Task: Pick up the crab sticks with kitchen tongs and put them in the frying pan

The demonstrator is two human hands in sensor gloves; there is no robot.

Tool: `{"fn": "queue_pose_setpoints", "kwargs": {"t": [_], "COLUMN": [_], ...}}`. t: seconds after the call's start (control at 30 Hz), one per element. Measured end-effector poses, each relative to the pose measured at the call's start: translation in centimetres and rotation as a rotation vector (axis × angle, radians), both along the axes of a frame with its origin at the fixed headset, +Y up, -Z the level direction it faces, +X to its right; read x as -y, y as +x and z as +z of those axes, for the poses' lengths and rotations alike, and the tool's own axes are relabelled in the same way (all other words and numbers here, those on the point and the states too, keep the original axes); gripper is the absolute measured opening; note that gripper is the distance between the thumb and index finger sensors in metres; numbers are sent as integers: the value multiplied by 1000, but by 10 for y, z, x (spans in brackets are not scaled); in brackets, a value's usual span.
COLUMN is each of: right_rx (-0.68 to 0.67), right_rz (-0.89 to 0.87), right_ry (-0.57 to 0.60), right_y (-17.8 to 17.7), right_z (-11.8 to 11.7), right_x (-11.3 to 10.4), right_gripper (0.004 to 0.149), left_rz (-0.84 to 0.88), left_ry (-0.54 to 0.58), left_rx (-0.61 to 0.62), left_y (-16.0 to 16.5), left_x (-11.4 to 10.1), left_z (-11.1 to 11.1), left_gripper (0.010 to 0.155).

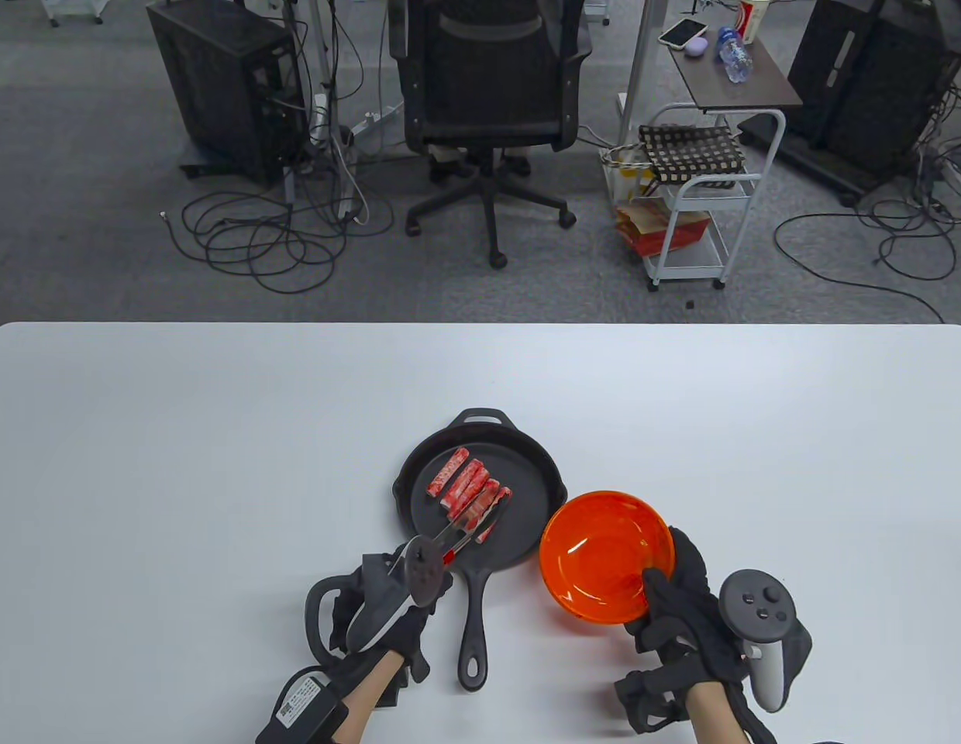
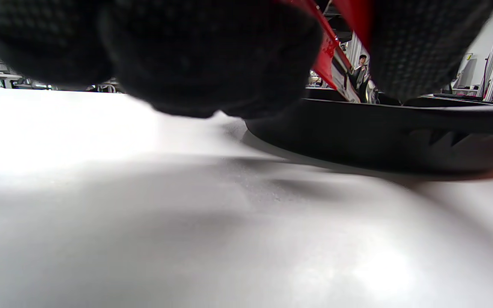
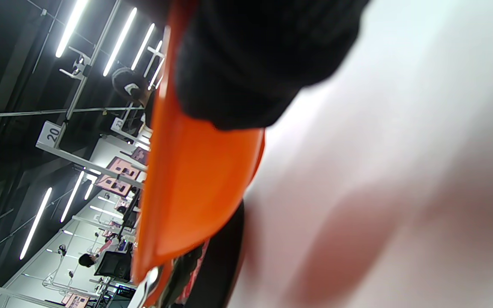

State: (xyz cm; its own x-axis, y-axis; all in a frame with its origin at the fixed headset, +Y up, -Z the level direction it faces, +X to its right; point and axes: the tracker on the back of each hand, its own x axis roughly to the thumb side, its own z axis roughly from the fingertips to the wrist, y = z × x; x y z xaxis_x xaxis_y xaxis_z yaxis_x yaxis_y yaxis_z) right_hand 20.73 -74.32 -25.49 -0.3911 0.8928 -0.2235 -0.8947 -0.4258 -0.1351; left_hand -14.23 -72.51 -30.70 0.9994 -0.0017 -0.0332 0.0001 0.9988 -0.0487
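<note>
A black cast-iron frying pan (image 1: 527, 473) sits at the table's middle front, its handle pointing toward me. Several red-and-white crab sticks (image 1: 459, 487) lie side by side in it. My left hand (image 1: 395, 601) grips the kitchen tongs (image 1: 469, 531), whose tips reach over the pan and close on the rightmost crab stick (image 1: 492, 518). In the left wrist view the pan's wall (image 2: 379, 137) is close, with the tongs' red handle (image 2: 325, 51) between my gloved fingers (image 2: 212, 55). My right hand (image 1: 674, 597) holds the rim of an empty orange bowl (image 1: 604, 554), also seen as the bowl (image 3: 186, 179) tilted in the right wrist view.
The white table (image 1: 217, 465) spreads wide on both sides. Beyond its far edge are an office chair (image 1: 492, 93), computer towers, floor cables and a white cart (image 1: 694, 201).
</note>
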Motion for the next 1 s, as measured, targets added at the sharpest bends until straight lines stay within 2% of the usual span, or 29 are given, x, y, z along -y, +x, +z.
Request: {"fn": "queue_pose_setpoints", "kwargs": {"t": [0.27,0.6,1.0], "right_rx": [0,11,84], "right_rz": [0,-10,-31], "right_ry": [0,1,-76], "right_y": [0,1,18], "right_z": [0,0,-6], "right_x": [0,0,13], "right_gripper": [63,63,62], "left_rz": [22,115,157], "left_ry": [5,72,115], "left_rx": [1,-20,-41], "left_y": [-1,-13,-19], "left_x": [-1,-5,-5], "left_z": [0,3,4], "left_gripper": [76,79,94]}}
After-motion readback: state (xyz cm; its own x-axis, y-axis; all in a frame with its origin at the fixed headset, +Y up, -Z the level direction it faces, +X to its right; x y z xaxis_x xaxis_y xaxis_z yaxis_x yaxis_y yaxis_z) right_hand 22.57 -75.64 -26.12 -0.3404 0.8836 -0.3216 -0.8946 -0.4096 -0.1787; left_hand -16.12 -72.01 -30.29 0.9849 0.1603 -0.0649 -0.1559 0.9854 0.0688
